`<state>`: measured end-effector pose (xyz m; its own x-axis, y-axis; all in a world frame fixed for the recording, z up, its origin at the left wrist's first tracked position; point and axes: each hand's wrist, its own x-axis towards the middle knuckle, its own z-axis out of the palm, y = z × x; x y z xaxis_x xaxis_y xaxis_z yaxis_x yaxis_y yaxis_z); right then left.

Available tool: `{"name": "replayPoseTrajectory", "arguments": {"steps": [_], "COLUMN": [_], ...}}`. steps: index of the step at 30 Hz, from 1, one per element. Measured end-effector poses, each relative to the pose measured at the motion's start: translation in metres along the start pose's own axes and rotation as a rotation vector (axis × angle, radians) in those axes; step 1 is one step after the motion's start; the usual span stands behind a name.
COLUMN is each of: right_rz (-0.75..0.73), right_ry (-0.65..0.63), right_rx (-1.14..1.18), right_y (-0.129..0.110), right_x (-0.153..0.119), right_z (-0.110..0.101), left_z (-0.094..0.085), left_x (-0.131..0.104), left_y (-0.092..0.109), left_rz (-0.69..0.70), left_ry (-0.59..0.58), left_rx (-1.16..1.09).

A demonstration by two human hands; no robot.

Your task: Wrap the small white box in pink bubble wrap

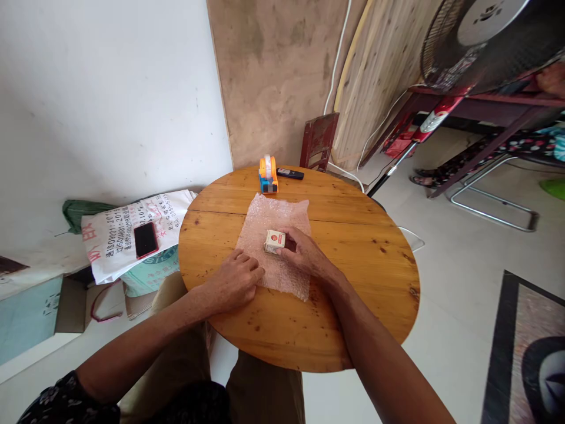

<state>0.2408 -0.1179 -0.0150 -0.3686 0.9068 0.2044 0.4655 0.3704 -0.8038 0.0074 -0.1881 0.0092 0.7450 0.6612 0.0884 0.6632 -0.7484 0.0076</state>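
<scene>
A small white box with red printing [275,240] sits on a sheet of bubble wrap [282,212] laid flat on the round wooden table. The fingers and thumb of my right hand [304,250] close around the box from its right side. At the sheet's near left edge, my left hand [236,277] rests with curled fingers on the bubble wrap, its fingertips partly hidden beneath the knuckles. The two hands are a short way apart.
Toward the table's back edge stand an orange and blue tape dispenser [268,175] and a dark remote control [290,174]. A phone [146,240] lies on a white printed sack [101,235] at left. Right of the table are a standing fan [435,118] and a seated person's legs [468,156].
</scene>
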Motion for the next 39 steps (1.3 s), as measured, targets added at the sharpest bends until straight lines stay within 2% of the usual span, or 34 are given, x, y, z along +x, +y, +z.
{"name": "replayPoseTrajectory", "arguments": {"steps": [6, 9, 12, 15, 17, 19, 23, 25, 29, 34, 39], "right_rz": [0.000, 0.015, 0.054, 0.112, 0.101, 0.079, 0.202, 0.261, 0.259, 0.313, 0.362], "right_ry": [0.009, -0.007, -0.041, -0.043, -0.032, -0.041, -0.014, 0.058, 0.168, 0.189, 0.177], "right_rx": [0.027, 0.072, 0.202, 0.321, 0.361, 0.368, 0.295, 0.295, 0.341, 0.343, 0.398], "right_y": [0.004, 0.000, -0.006, -0.012, -0.014, -0.016, -0.014, -0.010, -0.007, -0.011, -0.011], "right_x": [0.001, 0.000, -0.001, -0.002, -0.003, -0.003, -0.001, 0.002, 0.007, 0.007, 0.006], "right_z": [0.002, 0.002, -0.003, -0.017, -0.029, -0.037, -0.032, -0.023, -0.012, -0.013, -0.013], "left_z": [0.007, 0.006, -0.004, -0.017, -0.024, -0.027, -0.021, -0.017, -0.013, -0.011, 0.002], "left_x": [0.004, 0.003, 0.009, 0.026, 0.043, 0.060, 0.083, 0.087, 0.085, 0.084, 0.093], "left_y": [0.000, 0.002, 0.000, -0.009, -0.018, -0.027, -0.040, -0.044, -0.049, -0.051, -0.052], "left_rz": [0.032, -0.019, -0.120, -0.247, -0.382, -0.459, -0.539, -0.555, -0.547, -0.450, -0.414], "left_ry": [0.052, 0.141, 0.247, 0.291, 0.303, 0.279, 0.209, 0.193, 0.189, 0.203, 0.205], "left_rx": [0.041, -0.071, -0.225, -0.357, -0.428, -0.479, -0.480, -0.460, -0.528, -0.807, -0.894]}}
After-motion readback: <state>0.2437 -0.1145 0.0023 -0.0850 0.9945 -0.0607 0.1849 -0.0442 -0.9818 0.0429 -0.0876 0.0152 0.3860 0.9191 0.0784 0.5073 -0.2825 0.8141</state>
